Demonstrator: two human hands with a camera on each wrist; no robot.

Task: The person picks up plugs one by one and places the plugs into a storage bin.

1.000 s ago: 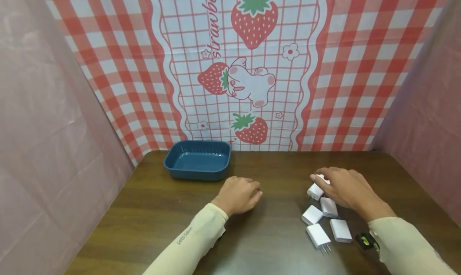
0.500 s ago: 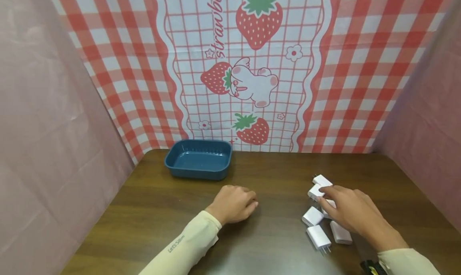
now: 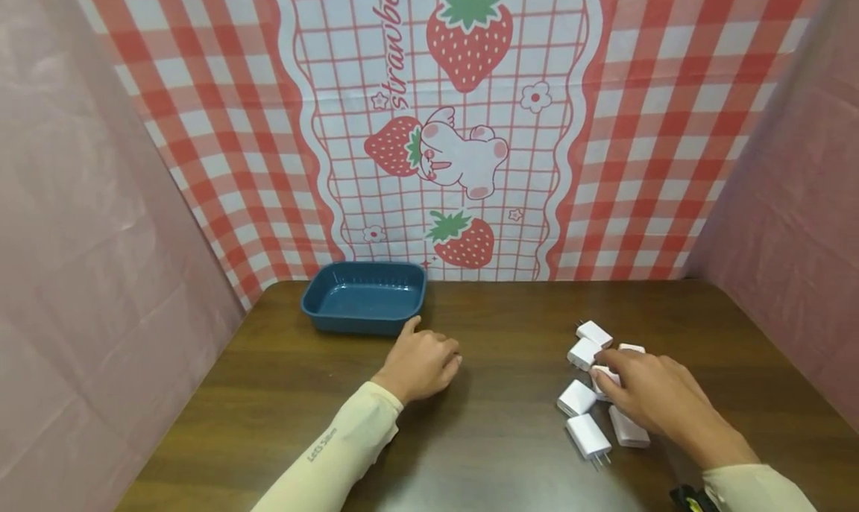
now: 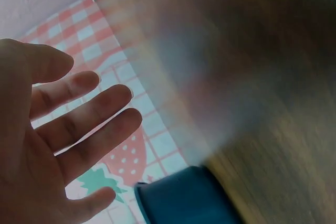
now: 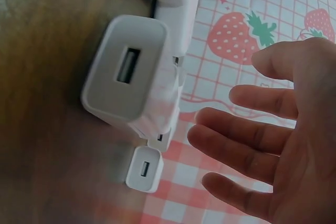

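Note:
Several white USB wall chargers lie on the table at the right, one with its prongs toward me (image 3: 588, 436), another charger beside it (image 3: 577, 398). My right hand (image 3: 661, 393) hovers over the cluster, thumb and index finger by a partly covered charger (image 3: 606, 378). The right wrist view shows this hand's fingers (image 5: 244, 148) spread and apart from the large charger (image 5: 126, 66) in front. My left hand (image 3: 419, 363) holds nothing; one finger extends toward the near right corner of a blue tray (image 3: 362, 324). In the left wrist view its fingers (image 4: 97, 114) are loosely extended.
The brown wooden table (image 3: 496, 437) ends at the back against a strawberry-print checked cloth (image 3: 463, 147). Pink cloth (image 3: 134, 236) hangs on the left, and another pink curtain (image 3: 792, 273) on the right.
My right hand has drawn back from the farthest chargers to the middle of the cluster. A charger's edge now shows beyond it. My left hand has shifted left, one finger now extended toward the tray.

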